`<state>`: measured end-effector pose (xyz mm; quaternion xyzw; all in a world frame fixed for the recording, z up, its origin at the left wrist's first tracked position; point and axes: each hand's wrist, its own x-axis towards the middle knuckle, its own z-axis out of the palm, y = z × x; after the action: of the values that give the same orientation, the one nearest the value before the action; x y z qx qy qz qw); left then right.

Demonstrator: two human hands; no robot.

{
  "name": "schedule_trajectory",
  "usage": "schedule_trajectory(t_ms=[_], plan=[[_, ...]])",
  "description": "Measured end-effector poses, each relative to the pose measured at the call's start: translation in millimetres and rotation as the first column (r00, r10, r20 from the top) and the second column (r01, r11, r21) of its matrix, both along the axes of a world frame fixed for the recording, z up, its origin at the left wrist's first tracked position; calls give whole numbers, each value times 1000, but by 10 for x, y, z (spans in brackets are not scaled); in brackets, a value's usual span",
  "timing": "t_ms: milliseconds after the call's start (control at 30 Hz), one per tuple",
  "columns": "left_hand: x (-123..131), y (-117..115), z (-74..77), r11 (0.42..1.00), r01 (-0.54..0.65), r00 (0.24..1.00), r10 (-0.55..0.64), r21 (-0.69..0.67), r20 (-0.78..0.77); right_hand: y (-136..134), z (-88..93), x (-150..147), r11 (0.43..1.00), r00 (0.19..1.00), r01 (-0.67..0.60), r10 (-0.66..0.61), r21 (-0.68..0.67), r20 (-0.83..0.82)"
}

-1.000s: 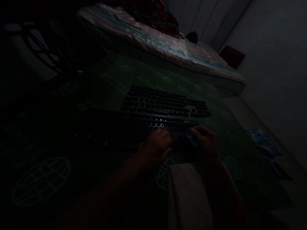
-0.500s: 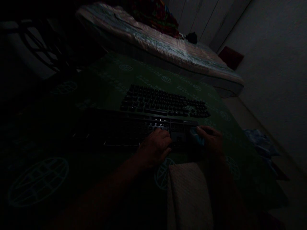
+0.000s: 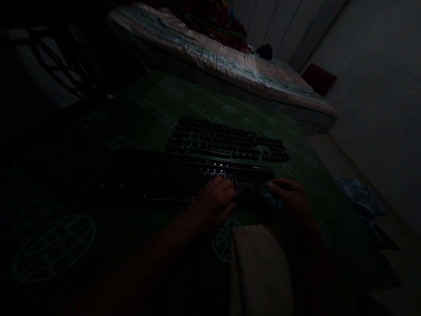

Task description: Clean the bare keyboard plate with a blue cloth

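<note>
A dark keyboard base [image 3: 171, 175] lies lengthwise in front of me on a green mat [image 3: 138, 123] printed with globes. My left hand [image 3: 215, 199] rests on its near edge right of the middle, fingers curled over it. Beside its right end, my right hand [image 3: 287, 195] pinches a bluish cloth [image 3: 271, 196] that touches the keyboard. Behind the base, loose black keycaps [image 3: 223, 136] are laid out in keyboard order. Dim light hides most detail on the base and under my fingers.
A folded light cloth [image 3: 261, 267] lies near me between my forearms. Beyond the mat is a mattress [image 3: 230, 59] with a red patterned cloth [image 3: 213, 22] on it. A dark metal frame [image 3: 62, 66] stands at the left, and bluish fabric [image 3: 360, 197] lies on the floor at right.
My right hand and the bluish cloth have shifted slightly down and toward me at the keyboard's right end. My left hand stays in place. The picture is a little darker.
</note>
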<state>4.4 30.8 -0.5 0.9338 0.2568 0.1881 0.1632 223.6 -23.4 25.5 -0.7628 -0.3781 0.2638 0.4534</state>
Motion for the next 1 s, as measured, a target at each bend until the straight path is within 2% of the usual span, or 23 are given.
schedule_trajectory(t_ms=[100, 267, 567, 667, 800, 1000], plan=[[-1, 3, -11, 1000, 1, 1000, -1, 9, 8, -37, 37, 59, 999, 999, 36, -35, 22, -31], [-1, -4, -11, 1000, -4, 1000, 4, 1, 9, -11, 22, 112, 975, 980, 197, -193, 107, -45], [0, -6, -7, 1000, -1, 1000, 1, 13, -8, 95, -66, -67, 997, 999, 14, -18, 81, 45], [-3, -6, -14, 1000, 2, 1000, -2, 16, -2, 84, -67, -19, 997, 997, 35, -40, 71, 66], [-5, -4, -17, 1000, 4, 1000, -4, 12, 3, 67, -92, 72, 988, 988, 135, -140, 73, 63], [-3, -5, -3, 1000, 0, 1000, 0, 3, -5, 78, -92, 75, 982, 985, 167, -170, 92, 20]])
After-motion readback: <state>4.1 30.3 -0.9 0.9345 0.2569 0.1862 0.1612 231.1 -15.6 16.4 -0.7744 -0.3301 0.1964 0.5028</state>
